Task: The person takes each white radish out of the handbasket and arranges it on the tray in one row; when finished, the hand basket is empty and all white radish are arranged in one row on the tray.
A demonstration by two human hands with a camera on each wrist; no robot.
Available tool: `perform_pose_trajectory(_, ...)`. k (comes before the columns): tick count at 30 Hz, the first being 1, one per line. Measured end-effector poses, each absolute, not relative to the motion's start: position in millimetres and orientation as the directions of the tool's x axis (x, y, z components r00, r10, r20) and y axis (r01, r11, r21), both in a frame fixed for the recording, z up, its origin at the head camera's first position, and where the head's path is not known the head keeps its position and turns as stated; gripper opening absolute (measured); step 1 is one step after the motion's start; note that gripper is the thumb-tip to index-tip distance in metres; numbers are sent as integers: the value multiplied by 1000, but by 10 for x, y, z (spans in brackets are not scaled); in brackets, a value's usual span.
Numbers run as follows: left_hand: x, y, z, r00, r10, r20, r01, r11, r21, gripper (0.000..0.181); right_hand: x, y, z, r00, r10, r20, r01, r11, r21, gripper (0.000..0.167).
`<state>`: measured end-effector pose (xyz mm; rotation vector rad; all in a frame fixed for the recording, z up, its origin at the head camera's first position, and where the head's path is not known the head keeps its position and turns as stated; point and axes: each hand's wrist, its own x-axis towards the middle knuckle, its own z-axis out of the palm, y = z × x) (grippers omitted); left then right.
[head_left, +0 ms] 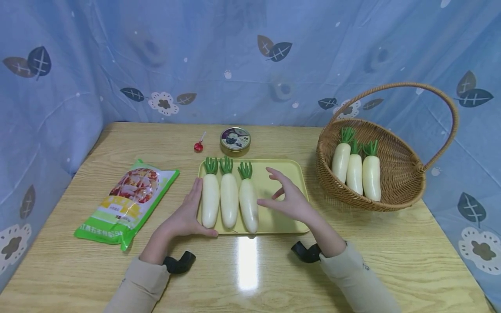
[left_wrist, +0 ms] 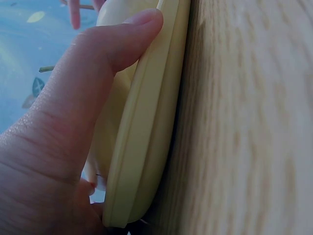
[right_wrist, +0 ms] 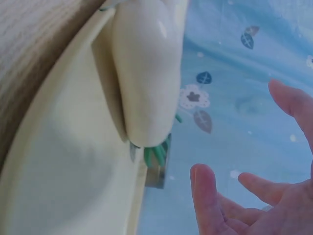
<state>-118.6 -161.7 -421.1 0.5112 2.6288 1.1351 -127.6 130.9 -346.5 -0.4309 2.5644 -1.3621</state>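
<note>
Three white radishes with green tops, the left one (head_left: 210, 200), middle one (head_left: 229, 202) and right one (head_left: 248, 204), lie side by side on a pale yellow tray (head_left: 281, 224). My left hand (head_left: 185, 219) rests at the tray's front left corner, fingers stretched along the left side. In the left wrist view, its thumb (left_wrist: 93, 63) lies over the tray rim (left_wrist: 139, 161). My right hand (head_left: 291, 198) hovers above the tray's right part, fingers spread and holding nothing. The right wrist view shows that hand (right_wrist: 259, 205) apart from a radish (right_wrist: 146, 73).
A wicker basket (head_left: 399, 187) with a tall handle stands at the right, three more radishes (head_left: 354, 174) inside. At the left lies a green and white food bag (head_left: 129, 200). A red lollipop (head_left: 198, 147) and a round tin (head_left: 235, 141) sit behind the tray.
</note>
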Motion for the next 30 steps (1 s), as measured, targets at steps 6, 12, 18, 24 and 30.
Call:
perform_pose_trajectory(6,-1180,-1616,-4212,-913,402,-68,225,636,738,147,-1248,1388,-3392,-937,-350,-1,-201,539,-818,82)
perform_pose_trajectory(12,-1183,-1605,-4208,-912,405,-62,230,632,740,147,-1197,1518,-3296,-944,-331,2,-207,586,-783,80)
perform_pose_trajectory(18,-1187,-1618,-4216,-912,406,-60,233,633,738,147,-1156,1701,-3234,-948,-316,28,-216,580,-786,81)
perform_pose_trajectory(24,-1187,-1622,-4212,-912,407,-55,239,635,735,147,-1116,1868,-3170,-957,-285,58,-225,599,-768,81)
perform_pose_trajectory(30,-1186,-1620,-4212,-911,408,-54,240,632,737,147,-1092,1990,-3125,-963,-257,81,-229,626,-745,78)
